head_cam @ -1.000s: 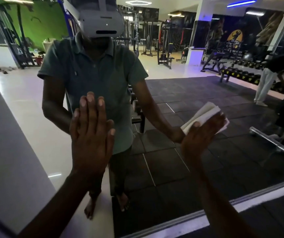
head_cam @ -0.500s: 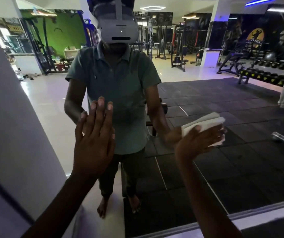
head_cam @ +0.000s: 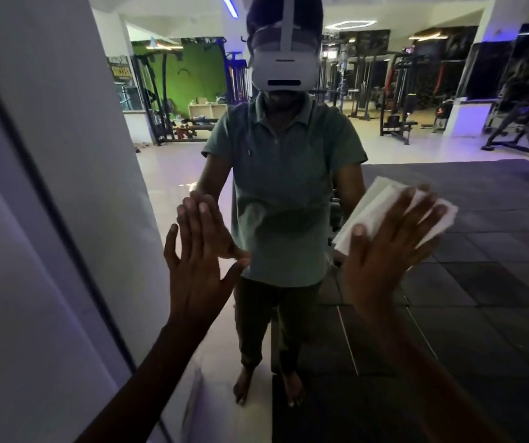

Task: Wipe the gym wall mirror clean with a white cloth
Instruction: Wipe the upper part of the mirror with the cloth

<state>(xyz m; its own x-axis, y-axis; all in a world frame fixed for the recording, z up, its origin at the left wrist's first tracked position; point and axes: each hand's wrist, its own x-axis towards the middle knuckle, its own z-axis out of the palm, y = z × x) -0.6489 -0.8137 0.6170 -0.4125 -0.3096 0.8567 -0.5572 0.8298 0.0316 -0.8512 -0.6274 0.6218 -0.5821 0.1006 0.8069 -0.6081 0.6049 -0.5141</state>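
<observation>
The wall mirror (head_cam: 448, 314) fills most of the view and reflects a person in a green shirt and the gym behind. My left hand (head_cam: 199, 260) lies flat on the glass with straight fingers, near the mirror's left edge. My right hand (head_cam: 390, 251) presses a folded white cloth (head_cam: 371, 203) against the glass, its fingers spread straight over it. The cloth sticks out above and to the left of the fingers. A faint smear shows on the glass between the two hands.
A dark frame strip (head_cam: 65, 235) runs down the mirror's left side, next to a pale wall (head_cam: 7, 282). The reflection shows weight machines, benches and a dark rubber floor behind me.
My right hand has gone from gripping the cloth to lying flat on it, a little higher on the glass. The view has turned left and up. My left hand stays on the mirror.
</observation>
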